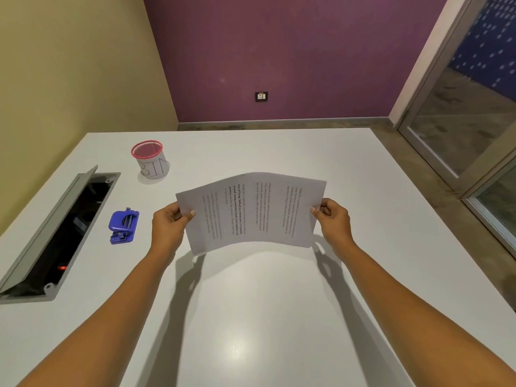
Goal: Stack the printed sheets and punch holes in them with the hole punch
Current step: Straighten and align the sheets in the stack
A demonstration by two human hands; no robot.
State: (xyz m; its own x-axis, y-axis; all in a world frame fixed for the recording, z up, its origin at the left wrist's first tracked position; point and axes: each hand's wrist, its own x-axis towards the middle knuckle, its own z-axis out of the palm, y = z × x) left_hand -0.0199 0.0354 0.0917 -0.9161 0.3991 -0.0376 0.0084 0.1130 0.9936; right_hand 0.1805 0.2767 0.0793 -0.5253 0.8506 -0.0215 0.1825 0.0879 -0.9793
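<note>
The printed sheets (251,210) hang in the air above the white table (251,317), bowed upward in the middle, with lines of text running sideways. My left hand (170,224) pinches their left edge and my right hand (333,222) pinches their right edge. The blue hole punch (123,226) lies on the table to the left of my left hand, apart from it and untouched.
A pink-rimmed mesh cup labelled BIN (150,160) stands at the back left. An open grey cable hatch (55,233) is sunk into the table's left side. A glass door (474,121) lies beyond the table's right edge.
</note>
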